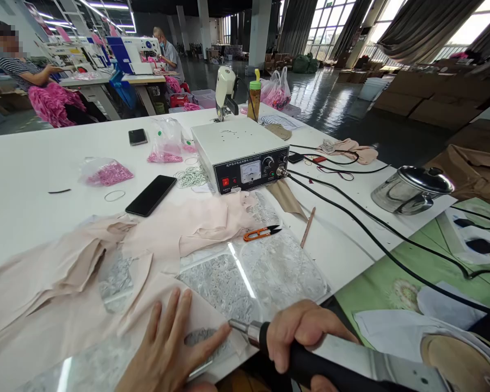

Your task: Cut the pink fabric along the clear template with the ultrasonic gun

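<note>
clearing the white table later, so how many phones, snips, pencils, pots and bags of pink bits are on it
phones: 2
orange snips: 1
pencils: 1
steel pots: 1
bags of pink bits: 2
total: 7

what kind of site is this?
Likely a garment workshop: sewing machines at the back tables, pale pink fabric pieces on the white table, and a handheld tool gripped in the right hand.
</note>
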`<state>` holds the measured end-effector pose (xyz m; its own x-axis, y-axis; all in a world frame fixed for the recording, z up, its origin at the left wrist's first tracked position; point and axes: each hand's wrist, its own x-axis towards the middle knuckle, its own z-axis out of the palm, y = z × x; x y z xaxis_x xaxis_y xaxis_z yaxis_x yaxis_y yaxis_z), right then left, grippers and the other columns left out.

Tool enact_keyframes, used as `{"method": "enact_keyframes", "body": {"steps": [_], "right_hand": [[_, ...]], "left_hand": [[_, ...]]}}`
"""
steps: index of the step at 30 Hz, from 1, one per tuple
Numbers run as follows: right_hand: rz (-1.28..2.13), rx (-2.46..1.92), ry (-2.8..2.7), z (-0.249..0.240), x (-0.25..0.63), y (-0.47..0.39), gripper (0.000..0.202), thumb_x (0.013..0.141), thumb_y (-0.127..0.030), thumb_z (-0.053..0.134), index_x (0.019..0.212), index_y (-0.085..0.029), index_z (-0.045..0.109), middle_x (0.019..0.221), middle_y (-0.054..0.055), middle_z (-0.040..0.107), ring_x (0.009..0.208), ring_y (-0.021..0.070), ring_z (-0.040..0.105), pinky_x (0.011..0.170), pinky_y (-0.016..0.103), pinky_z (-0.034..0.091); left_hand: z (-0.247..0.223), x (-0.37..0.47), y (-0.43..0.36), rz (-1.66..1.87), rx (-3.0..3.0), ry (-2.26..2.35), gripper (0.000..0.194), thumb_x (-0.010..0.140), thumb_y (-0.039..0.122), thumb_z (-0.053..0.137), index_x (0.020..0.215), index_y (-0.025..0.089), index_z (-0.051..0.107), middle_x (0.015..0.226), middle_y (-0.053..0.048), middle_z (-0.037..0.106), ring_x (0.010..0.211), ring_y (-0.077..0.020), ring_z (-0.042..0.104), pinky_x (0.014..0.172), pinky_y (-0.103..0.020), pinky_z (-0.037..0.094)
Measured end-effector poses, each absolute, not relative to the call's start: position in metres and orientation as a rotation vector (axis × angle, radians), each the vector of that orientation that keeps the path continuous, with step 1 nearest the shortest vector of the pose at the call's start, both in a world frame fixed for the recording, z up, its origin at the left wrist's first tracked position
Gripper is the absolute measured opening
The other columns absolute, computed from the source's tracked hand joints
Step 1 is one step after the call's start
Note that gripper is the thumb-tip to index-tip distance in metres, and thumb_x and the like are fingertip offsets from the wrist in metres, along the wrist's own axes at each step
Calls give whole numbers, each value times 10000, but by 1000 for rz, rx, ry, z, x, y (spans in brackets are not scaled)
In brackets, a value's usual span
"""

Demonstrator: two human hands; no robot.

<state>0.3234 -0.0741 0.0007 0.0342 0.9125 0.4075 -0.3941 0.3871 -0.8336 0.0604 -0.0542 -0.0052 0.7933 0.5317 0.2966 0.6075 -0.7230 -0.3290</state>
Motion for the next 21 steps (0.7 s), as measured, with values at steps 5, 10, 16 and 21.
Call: {"method": "enact_keyframes", "body": {"steps": [5,10,16,21], "right_hand": [[1068,-671,-977,10,300,-72,148,961,-413,592,960,-307,695,747,28,708,495,164,623,489,327,530],[1097,-626,-985,9,291,-68,154,979,-402,571,966,-315,697,832,26,707,518,143,637,510,306,521],[1085,-581,-1028,7,289,-64,165,994,-359,548,1009,-297,700,810,27,685,539,131,617,527,291,521],[1056,-572,-1030,3,285,-65,162,997,-336,541,942,-271,679,809,27,681,571,146,642,513,291,512]], "left_hand": [[-6,61,-56,-224,-2552,-845,1188,575,902,680,1569,410,254,1334,-218,527,1193,-513,482,900,-551,405],[-10,60,-59,-217,-2551,-856,1273,536,910,695,1584,391,193,1314,-248,527,1208,-522,458,902,-586,391],[-17,61,-61,-223,-2558,-905,1300,542,898,706,1591,389,130,1332,-261,509,1229,-538,439,910,-622,377],[-17,62,-63,-228,-2560,-926,1313,515,889,732,1588,401,153,1330,-245,533,1222,-541,460,921,-629,374]]}}
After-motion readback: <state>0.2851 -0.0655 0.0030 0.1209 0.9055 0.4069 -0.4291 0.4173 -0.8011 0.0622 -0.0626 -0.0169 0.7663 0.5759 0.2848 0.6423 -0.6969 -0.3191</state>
